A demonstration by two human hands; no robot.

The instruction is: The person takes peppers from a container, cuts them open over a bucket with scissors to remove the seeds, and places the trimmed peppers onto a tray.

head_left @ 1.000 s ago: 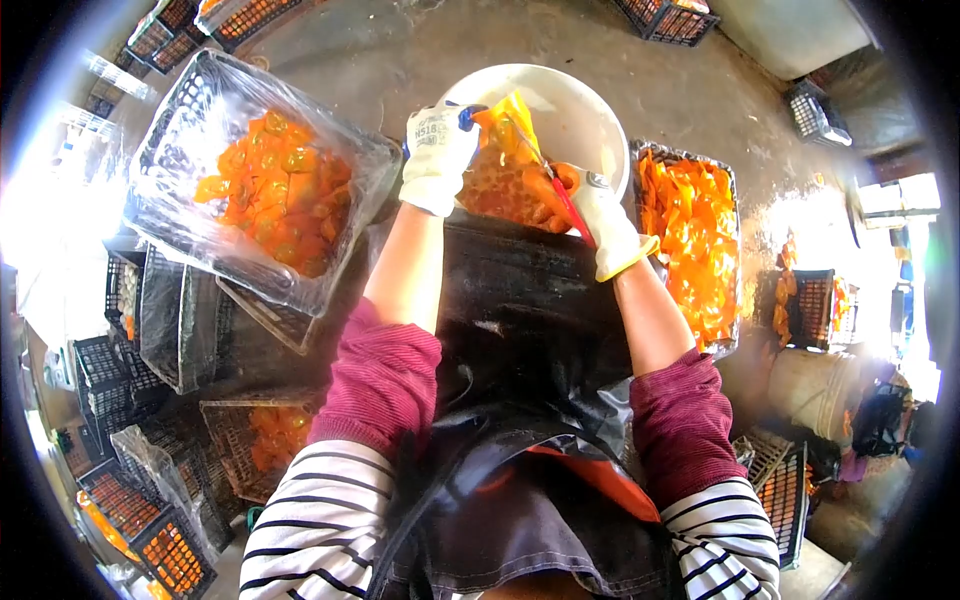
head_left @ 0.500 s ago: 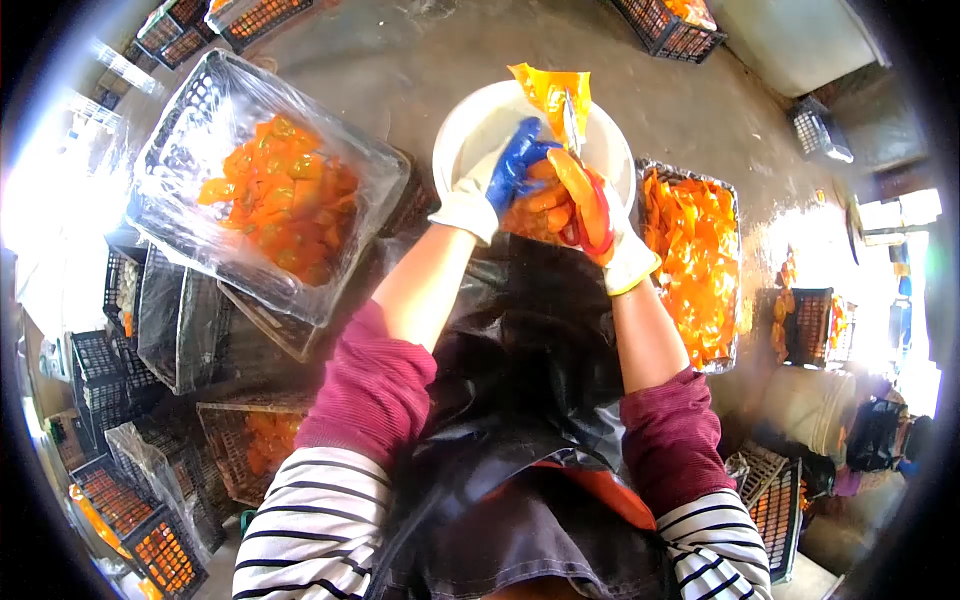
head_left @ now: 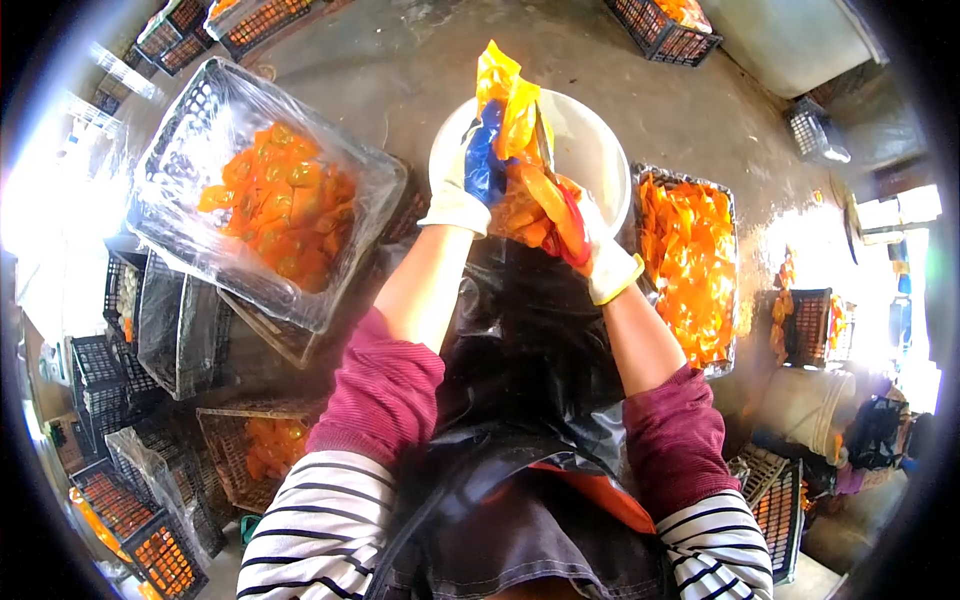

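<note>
Here, the left hand (head_left: 476, 182) grips a yellow-orange piece (head_left: 511, 95), the right hand (head_left: 596, 235) a red-handled tool (head_left: 546, 143), fingers curled above a basin (head_left: 592, 128).

**Left hand (head_left: 484, 165) and right hand (head_left: 588, 222) close together, out in front**

Both arms reach forward, left forearm (head_left: 425, 285) angling inward and right forearm (head_left: 642, 325) leaning in to meet it, bare between glove and bunched sleeve. The left hand is upright, its fingers pointing forward, the grip partly hidden. The right hand is curled closed, knuckles outward. Each wrist looks nearly straight, both elbows slightly bent.
</note>
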